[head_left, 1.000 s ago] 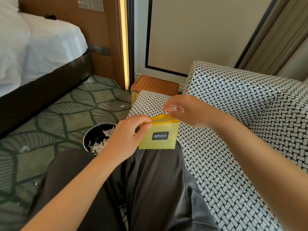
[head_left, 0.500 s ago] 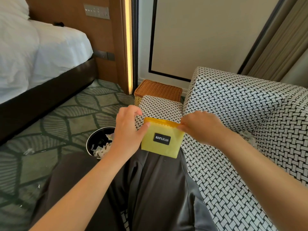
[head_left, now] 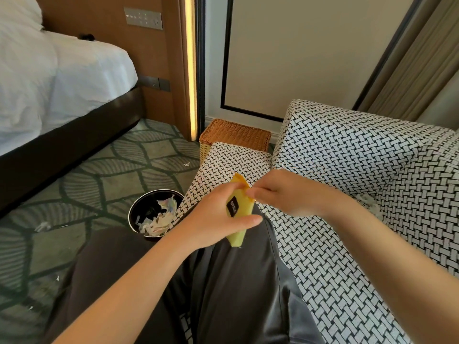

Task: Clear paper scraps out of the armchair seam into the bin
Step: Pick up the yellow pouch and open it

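**Head view, read left to right.**

**Hazards.** Torn white bits [head_left: 42, 226] lie loose on the green leaf-patterned carpet [head_left: 82, 184], well apart from the round black bin [head_left: 156, 191]. This suggests that pieces let go from height can miss its narrow mouth. The bin stands on the floor just beside the armchair's front corner and below the hands, so a release made over the lap would probably land on the dark trousers [head_left: 223, 294].

The left hand [head_left: 218, 217] grips a flat yellow pouch with a black label [head_left: 244, 207], fingers and thumb curled round its body. The right hand [head_left: 280, 194] pinches the pouch's upper edge between thumb and fingertips. A sharp pull here could tear that edge or spill whatever is inside.

With both hands occupied, the white paper scraps [head_left: 370, 203] lie untouched. They are wedged in the seam of the black-and-white woven armchair [head_left: 347, 157], where the seat meets the upright upholstery.

**Containers.**
- The bin is partly filled with crumpled white and pale paper.
- The rectangular brown wicker basket [head_left: 236, 132] stands against the wall just behind the upholstery. Its top is covered and its contents are hidden.
- The contents of the pouch cannot be seen.
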Motion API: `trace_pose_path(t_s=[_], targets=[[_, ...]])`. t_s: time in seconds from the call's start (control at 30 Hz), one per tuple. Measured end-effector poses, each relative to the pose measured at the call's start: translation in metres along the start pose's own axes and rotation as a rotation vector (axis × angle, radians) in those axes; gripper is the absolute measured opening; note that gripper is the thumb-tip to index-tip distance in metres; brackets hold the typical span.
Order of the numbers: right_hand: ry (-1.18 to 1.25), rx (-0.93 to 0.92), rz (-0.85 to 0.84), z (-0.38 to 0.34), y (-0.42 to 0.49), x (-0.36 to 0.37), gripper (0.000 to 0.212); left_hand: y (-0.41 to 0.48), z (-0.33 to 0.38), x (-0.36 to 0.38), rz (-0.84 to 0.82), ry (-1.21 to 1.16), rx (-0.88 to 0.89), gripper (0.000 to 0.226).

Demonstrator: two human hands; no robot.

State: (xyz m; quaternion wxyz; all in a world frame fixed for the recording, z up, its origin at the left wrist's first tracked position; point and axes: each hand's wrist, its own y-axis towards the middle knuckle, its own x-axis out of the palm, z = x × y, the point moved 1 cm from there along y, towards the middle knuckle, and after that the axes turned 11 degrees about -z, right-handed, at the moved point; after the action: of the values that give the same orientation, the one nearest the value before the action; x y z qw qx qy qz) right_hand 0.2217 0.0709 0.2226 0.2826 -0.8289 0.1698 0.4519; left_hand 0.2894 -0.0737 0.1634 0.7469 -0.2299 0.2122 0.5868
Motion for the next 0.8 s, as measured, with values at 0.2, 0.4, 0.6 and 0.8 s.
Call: trace_pose_path(t_s=[0.2,0.4,0.6,0.8], targets=[[0.299,-0.129,0.079,-0.014,0.01,0.001,0.041,-0.005,0.005,0.004,0.202,-0.031,0.075,0.037],[0.014,-0.129,0.213,-0.026,0.017,-0.009,0.046,-0.008,-0.003,-0.003,0.599,0.133,0.153,0.021],[-0.406,-0.048,0.412,-0.039,0.022,-0.01,0.047,-0.008,-0.007,-0.002,0.639,0.041,0.222,0.034],[-0.142,-0.175,0.356,-0.03,0.036,-0.012,0.036,-0.007,-0.013,0.0,0.645,-0.046,0.236,0.019]])
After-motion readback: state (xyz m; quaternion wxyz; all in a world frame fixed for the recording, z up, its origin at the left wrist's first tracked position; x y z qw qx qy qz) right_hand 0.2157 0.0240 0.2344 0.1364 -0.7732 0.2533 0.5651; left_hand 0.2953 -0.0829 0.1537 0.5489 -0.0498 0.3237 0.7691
